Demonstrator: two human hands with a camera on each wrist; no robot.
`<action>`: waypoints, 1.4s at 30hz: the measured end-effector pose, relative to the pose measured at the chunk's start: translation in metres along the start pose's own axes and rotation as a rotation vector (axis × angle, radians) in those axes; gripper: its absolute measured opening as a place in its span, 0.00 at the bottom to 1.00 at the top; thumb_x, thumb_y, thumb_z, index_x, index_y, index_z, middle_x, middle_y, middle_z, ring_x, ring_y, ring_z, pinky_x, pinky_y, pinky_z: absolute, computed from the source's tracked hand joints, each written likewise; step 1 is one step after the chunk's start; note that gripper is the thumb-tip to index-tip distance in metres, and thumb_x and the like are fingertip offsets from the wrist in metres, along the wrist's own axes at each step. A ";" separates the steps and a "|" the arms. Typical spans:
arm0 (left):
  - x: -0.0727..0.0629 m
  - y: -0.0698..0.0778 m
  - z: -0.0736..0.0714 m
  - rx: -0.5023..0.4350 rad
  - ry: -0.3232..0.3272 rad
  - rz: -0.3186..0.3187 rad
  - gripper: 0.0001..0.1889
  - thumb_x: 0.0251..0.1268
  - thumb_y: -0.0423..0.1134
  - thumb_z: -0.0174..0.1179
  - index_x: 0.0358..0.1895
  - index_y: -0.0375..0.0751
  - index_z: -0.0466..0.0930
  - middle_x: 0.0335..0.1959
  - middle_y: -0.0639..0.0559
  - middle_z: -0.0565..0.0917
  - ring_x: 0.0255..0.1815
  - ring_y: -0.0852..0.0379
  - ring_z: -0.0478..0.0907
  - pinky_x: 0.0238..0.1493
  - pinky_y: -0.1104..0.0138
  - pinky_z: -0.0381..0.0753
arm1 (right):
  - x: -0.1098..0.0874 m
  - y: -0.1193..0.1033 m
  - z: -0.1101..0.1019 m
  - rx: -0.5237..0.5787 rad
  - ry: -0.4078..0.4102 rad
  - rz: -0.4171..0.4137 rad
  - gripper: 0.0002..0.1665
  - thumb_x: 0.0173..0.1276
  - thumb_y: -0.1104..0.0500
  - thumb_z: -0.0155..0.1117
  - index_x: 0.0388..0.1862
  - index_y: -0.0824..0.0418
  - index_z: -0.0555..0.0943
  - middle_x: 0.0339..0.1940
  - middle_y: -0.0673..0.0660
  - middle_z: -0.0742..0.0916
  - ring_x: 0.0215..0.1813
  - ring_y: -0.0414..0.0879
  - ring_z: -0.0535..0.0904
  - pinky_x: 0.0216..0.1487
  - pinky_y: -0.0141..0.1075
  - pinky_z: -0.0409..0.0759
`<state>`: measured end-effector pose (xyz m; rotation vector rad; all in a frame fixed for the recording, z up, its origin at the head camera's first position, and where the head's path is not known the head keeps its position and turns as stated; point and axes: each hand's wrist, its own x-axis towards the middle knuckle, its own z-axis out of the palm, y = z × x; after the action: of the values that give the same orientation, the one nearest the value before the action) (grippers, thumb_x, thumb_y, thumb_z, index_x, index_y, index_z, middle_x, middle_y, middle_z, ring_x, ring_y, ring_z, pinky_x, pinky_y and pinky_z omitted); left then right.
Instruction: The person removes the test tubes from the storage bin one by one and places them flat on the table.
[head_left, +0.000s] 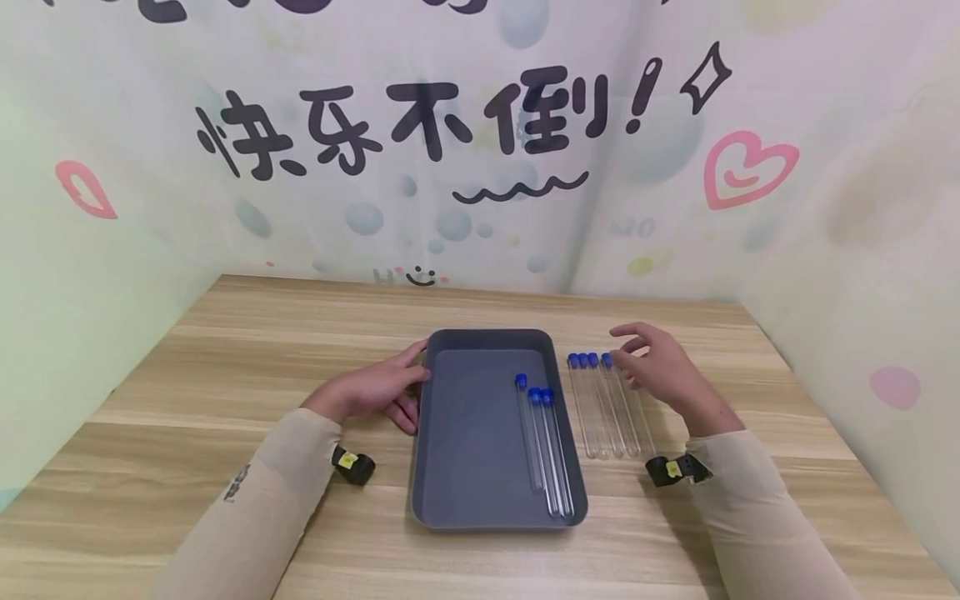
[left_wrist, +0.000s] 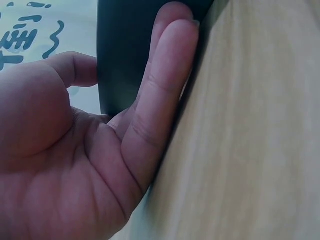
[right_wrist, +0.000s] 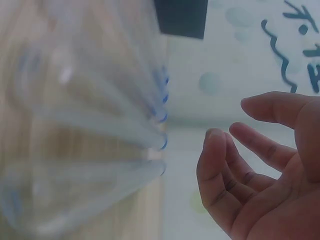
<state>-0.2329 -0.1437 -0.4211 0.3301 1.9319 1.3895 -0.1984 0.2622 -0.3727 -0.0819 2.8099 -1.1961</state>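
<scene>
A dark grey rectangular tray (head_left: 472, 425) lies on the wooden table; three capped test tubes (head_left: 553, 458) rest along its right side. My left hand (head_left: 382, 390) is at the tray's left side. In the left wrist view, its fingers stretch along the outer wall (left_wrist: 122, 55), with the thumb at the edge. Right of the tray, several clear test tubes (head_left: 606, 410) with blue caps lie side by side. Over their capped ends hovers my right hand (head_left: 658, 362), fingers loosely bent. The right wrist view shows nothing between the thumb and fingers (right_wrist: 212, 170).
The wooden table top (head_left: 247, 367) extends on both sides of the tray. Behind it hangs a pale printed backdrop (head_left: 480, 242) with dark characters, and similar sheets enclose the left and right sides. Each wrist carries a small black camera (head_left: 354, 467).
</scene>
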 end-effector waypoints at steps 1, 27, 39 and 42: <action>0.000 0.000 0.000 -0.001 0.000 0.001 0.33 0.82 0.44 0.38 0.80 0.72 0.34 0.45 0.35 0.80 0.30 0.48 0.85 0.36 0.53 0.90 | -0.001 -0.003 0.001 0.004 0.003 -0.011 0.27 0.74 0.58 0.58 0.70 0.62 0.70 0.55 0.71 0.80 0.38 0.56 0.84 0.38 0.43 0.89; -0.002 -0.001 0.001 -0.016 0.005 0.020 0.33 0.81 0.42 0.37 0.80 0.70 0.35 0.43 0.34 0.81 0.30 0.45 0.87 0.35 0.52 0.90 | -0.009 -0.092 0.050 0.083 -0.127 -0.136 0.23 0.74 0.60 0.58 0.67 0.56 0.73 0.52 0.64 0.82 0.37 0.58 0.85 0.36 0.47 0.89; -0.002 -0.001 0.002 -0.041 0.003 0.021 0.33 0.81 0.42 0.37 0.80 0.69 0.35 0.40 0.34 0.82 0.29 0.46 0.87 0.35 0.52 0.90 | 0.000 -0.117 0.072 0.108 -0.167 -0.110 0.22 0.76 0.58 0.57 0.67 0.54 0.73 0.53 0.63 0.83 0.41 0.59 0.85 0.38 0.45 0.90; -0.001 0.000 0.002 -0.047 0.002 0.025 0.34 0.80 0.42 0.38 0.80 0.69 0.35 0.41 0.33 0.82 0.28 0.46 0.87 0.35 0.52 0.90 | 0.003 -0.116 0.077 0.114 -0.168 -0.084 0.23 0.77 0.59 0.55 0.68 0.55 0.72 0.54 0.64 0.82 0.38 0.58 0.85 0.39 0.47 0.89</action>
<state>-0.2303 -0.1429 -0.4211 0.3320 1.8993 1.4492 -0.1915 0.1267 -0.3422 -0.2814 2.6120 -1.2980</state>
